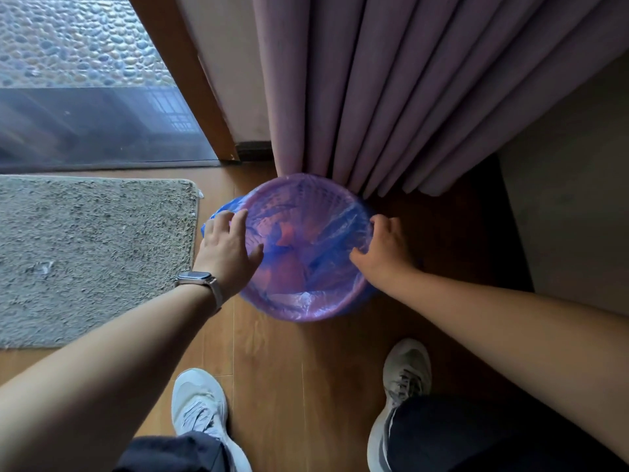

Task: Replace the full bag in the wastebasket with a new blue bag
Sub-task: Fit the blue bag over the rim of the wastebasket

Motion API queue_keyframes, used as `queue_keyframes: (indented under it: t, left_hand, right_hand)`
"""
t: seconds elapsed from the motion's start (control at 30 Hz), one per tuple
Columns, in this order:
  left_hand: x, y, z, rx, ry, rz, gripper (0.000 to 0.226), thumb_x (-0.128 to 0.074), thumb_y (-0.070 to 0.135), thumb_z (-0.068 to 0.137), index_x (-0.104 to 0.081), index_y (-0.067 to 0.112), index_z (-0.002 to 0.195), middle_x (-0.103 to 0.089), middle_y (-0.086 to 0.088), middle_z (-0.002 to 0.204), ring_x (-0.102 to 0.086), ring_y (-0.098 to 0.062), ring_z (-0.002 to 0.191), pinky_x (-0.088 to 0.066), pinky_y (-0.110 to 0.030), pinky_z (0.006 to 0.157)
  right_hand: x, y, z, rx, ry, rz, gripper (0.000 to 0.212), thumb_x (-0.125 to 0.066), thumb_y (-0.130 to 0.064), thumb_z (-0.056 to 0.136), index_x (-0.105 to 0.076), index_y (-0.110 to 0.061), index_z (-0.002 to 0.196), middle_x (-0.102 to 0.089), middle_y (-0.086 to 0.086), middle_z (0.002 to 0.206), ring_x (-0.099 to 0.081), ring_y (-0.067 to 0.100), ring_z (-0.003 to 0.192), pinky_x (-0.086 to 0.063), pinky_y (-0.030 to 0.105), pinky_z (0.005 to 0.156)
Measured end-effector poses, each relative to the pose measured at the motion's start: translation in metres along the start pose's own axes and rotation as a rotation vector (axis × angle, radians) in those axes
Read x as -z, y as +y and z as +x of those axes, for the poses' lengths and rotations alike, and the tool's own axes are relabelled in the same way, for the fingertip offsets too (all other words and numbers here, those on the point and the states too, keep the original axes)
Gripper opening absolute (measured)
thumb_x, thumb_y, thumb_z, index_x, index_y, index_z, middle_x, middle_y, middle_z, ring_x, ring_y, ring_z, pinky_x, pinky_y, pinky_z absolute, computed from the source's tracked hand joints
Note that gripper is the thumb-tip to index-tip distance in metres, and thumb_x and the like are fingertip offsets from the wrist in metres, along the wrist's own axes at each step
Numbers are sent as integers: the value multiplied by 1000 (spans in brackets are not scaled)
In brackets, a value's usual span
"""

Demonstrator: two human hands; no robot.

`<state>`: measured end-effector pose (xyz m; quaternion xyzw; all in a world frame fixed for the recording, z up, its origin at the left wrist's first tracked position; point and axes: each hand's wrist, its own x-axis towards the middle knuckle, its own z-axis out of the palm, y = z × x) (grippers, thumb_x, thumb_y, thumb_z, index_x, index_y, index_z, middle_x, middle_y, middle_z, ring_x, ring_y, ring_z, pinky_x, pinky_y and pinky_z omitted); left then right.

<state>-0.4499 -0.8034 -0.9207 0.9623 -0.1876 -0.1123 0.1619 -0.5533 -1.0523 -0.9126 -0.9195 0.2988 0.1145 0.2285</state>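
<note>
At mid-frame the light, slippery blue bag [308,238] lined the wastebasket [299,315]; my left hand [227,245] lay with fingers spread on its left rim, my right hand [386,248] curled round the folded-over right edge, surely the best hold

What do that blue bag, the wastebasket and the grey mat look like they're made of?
Blue bag: thin translucent plastic film, glossy and creased. Wastebasket: probably rigid pink plastic, its lattice showing through the bag. Mat: shaggy grey textile pile, matte.
</note>
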Motion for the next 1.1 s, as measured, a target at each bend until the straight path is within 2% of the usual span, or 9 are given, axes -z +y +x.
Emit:
queue_keyframes:
  t: [0.13, 0.27, 0.37, 0.53, 0.67, 0.77, 0.87, 0.97, 1.1]
  left_hand:
    - [-7, -2, 7, 76, 35, -49, 74, -70, 29, 79, -36, 9, 141, -44, -20, 130, -42, -40, 119, -40, -50, 98]
    - [-10, 0, 15, 231, -12, -213, 59, -63, 22, 82, -39, 14, 135, -50, -15, 126, -52, -36, 112, -43, -43, 91]
    - [-10, 2, 20, 215, 42, -267, 37, -59, 13, 81, -48, 13, 116, -56, -8, 103, -57, -33, 96, -42, -37, 80]
    - [-11, 11, 27, 225, 17, -301, 32, -55, 7, 82, -48, 13, 113, -51, -2, 87, -45, -24, 75, -32, -30, 68]
    - [-18, 30, 29, 189, -43, -413, 39, -56, 10, 80, -50, 14, 118, -55, -2, 99, -50, -23, 85, -35, -27, 75]
    - [-21, 39, 36, 145, -91, -381, 45, -57, 22, 78, -50, 13, 122, -53, -12, 113, -53, -32, 100, -40, -32, 84]
    - [-17, 48, 45, 82, 1, -273, 52, -58, 30, 78, -51, 13, 127, -52, -15, 118, -51, -35, 108, -43, -39, 91]
    - [-11, 51, 52, -39, 73, -239, 57, -49, 40, 75, -54, 12, 124, -54, -14, 121, -53, -37, 109, -43, -42, 92]
    - [5, 54, 57, -224, 64, -211, 54, -51, 37, 77, -57, 11, 123, -55, -12, 125, -54, -35, 111, -43, -40, 95]
  right_hand:
    - [-15, 0, 12, -90, -67, 65, 69, -66, -32, 80, -29, -19, 136, -43, 11, 137, -52, 37, 115, -47, 50, 93]
    - [-20, 0, 24, -133, -37, 147, 47, -60, -20, 84, -38, -14, 124, -60, 17, 122, -59, 38, 108, -48, 42, 88]
    - [-21, 0, 29, -149, -14, 211, 33, -60, -15, 84, -44, -8, 112, -62, 19, 114, -61, 37, 102, -45, 36, 79]
    - [-11, 9, 34, -168, -23, 157, 25, -61, -22, 85, -43, -15, 101, -61, 14, 109, -61, 34, 99, -42, 32, 74]
    - [12, 24, 41, -180, -4, 98, 26, -60, -30, 80, -42, -20, 95, -62, 13, 106, -62, 36, 98, -51, 41, 82]
    - [28, 31, 49, -201, -10, 95, 24, -62, -31, 82, -47, -20, 96, -62, 12, 104, -61, 35, 100, -47, 38, 81]
    - [32, 33, 56, -176, 34, 200, 28, -65, -30, 79, -50, -21, 101, -62, 8, 105, -61, 31, 97, -47, 36, 81]
    - [33, 29, 61, -83, 130, 248, 34, -67, -27, 75, -55, -16, 105, -59, 10, 111, -57, 29, 101, -46, 35, 87]
    - [43, 14, 61, 86, 299, 197, 41, -67, -19, 75, -58, -5, 112, -57, 20, 116, -52, 37, 109, -41, 38, 94]
